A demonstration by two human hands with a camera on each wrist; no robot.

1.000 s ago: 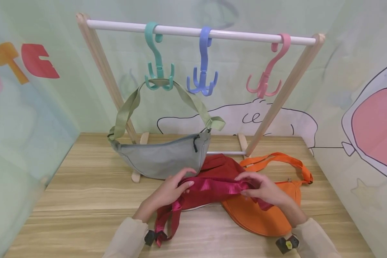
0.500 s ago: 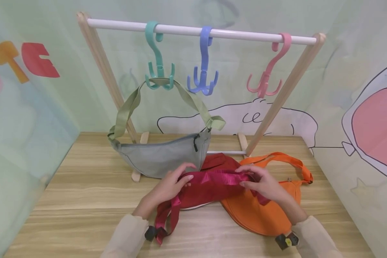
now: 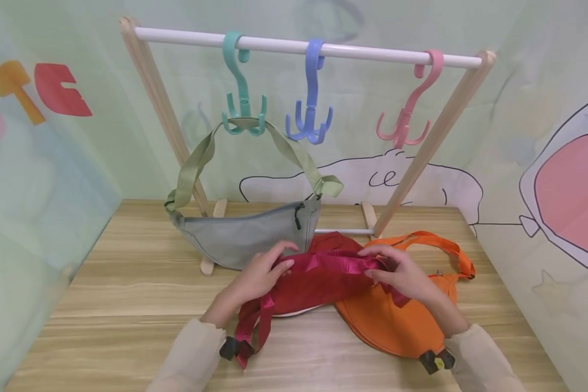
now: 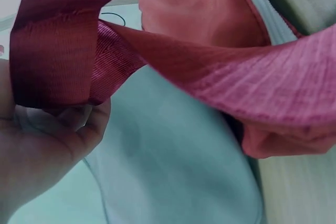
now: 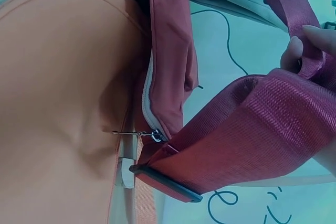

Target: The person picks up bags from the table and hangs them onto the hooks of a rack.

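Note:
A red bag (image 3: 306, 291) lies at the middle of the table, its shiny strap (image 3: 328, 263) raised along the top. The left hand (image 3: 262, 275) grips the strap's left part; in the left wrist view the strap (image 4: 58, 61) passes over its curled fingers. With thumb and fingers the right hand (image 3: 402, 272) holds the strap's right part, and the right wrist view shows the strap (image 5: 283, 124) running from a dark buckle (image 5: 165, 183) to that hand (image 5: 320, 45). An orange bag (image 3: 392, 321) lies partly under the red one.
A grey bag (image 3: 245, 239) hangs by its green strap from a teal hook (image 3: 244, 103) on the white rail (image 3: 372, 53), just behind the left hand. A blue hook (image 3: 311, 109) and a pink hook (image 3: 411, 106) hang farther right. Wooden posts (image 3: 436, 141) hold the rail.
Both hands have moved slightly up in the head view, away from the front edge, and the red strap between them has risen. The orange and grey bags look unchanged.

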